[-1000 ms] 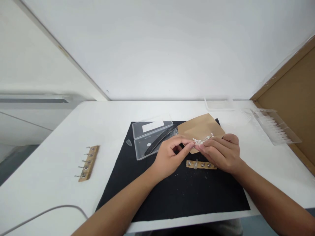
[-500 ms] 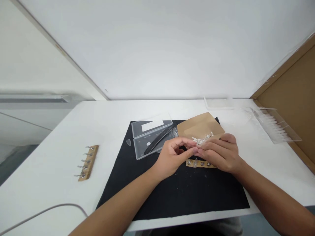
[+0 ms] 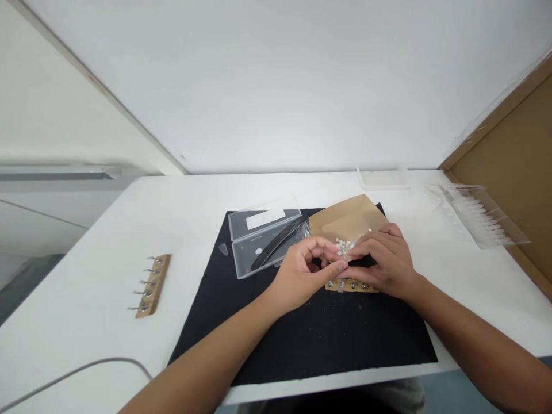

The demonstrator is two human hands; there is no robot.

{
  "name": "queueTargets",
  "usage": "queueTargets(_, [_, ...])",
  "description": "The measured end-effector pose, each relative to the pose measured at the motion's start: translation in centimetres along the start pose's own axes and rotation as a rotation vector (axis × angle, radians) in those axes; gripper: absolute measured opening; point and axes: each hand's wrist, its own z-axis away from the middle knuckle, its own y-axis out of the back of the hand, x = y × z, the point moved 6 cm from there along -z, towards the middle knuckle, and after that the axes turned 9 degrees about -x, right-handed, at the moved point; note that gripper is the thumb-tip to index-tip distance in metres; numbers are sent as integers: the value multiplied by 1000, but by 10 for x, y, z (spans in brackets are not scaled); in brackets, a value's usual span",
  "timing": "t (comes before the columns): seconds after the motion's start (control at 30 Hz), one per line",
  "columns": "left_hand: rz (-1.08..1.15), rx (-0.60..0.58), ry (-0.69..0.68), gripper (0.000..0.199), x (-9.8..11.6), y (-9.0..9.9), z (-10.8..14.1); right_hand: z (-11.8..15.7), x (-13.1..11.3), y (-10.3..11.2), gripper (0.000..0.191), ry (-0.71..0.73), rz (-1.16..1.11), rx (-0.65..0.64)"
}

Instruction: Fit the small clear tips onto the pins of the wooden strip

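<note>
Close together over the black mat (image 3: 345,333) are my two hands, their fingertips nearly meeting. My left hand (image 3: 304,267) is closed in a pinch, thumb towards the other hand; anything between the fingers is too small to make out. My right hand (image 3: 388,261) is also pinched, and its fingertips hide what they hold. Just beyond the fingers, small white bits (image 3: 344,246) lie heaped on brown paper (image 3: 345,215). Below my hands a wooden strip (image 3: 348,285) with metal clips is partly covered; a clear nail tip (image 3: 341,286) stands on it.
An open clear plastic case (image 3: 241,259) lies left of the paper, with a black curved nail file (image 3: 276,244) across it. Another clip strip (image 3: 153,286) lies far left. A clear tray of nail tips (image 3: 483,218) sits right. A cable (image 3: 99,361) crosses the near left.
My right hand's fingers have shifted and bent inward, with its thumb lower, showing more of the white bits. My left hand has hardly moved. The view has tilted slightly.
</note>
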Motion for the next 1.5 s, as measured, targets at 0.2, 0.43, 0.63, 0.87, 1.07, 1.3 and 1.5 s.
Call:
queueTargets(0.2, [-6, 20, 18, 42, -1, 1, 1, -3, 0, 0, 25, -5, -79, -62])
queueTargets(0.43, [-4, -1, 74, 46, -9, 1, 0, 1, 5, -9, 25, -22, -105, -155])
queueTargets(0.63, [-10, -45, 118, 46, -10, -2, 0, 0, 7, -10, 32, 28, -234, -266])
queueTargets(0.87, [-9, -117, 121, 42, -9, -8, 3, -1, 5, -5, 32, 10, -321, -407])
queueTargets(1.07, [12, -156, 128, 45, -10, -10, 3, -3, 6, -3, 30, -23, -337, -435])
queueTargets(1.3, [42, -163, 110, 49, -9, -9, 4, -2, 6, -6, 31, -55, -364, -428])
queueTargets(1.5, [-50, -160, 74, 42, -8, -11, 3, -1, 11, -1, 35, -114, -325, -548])
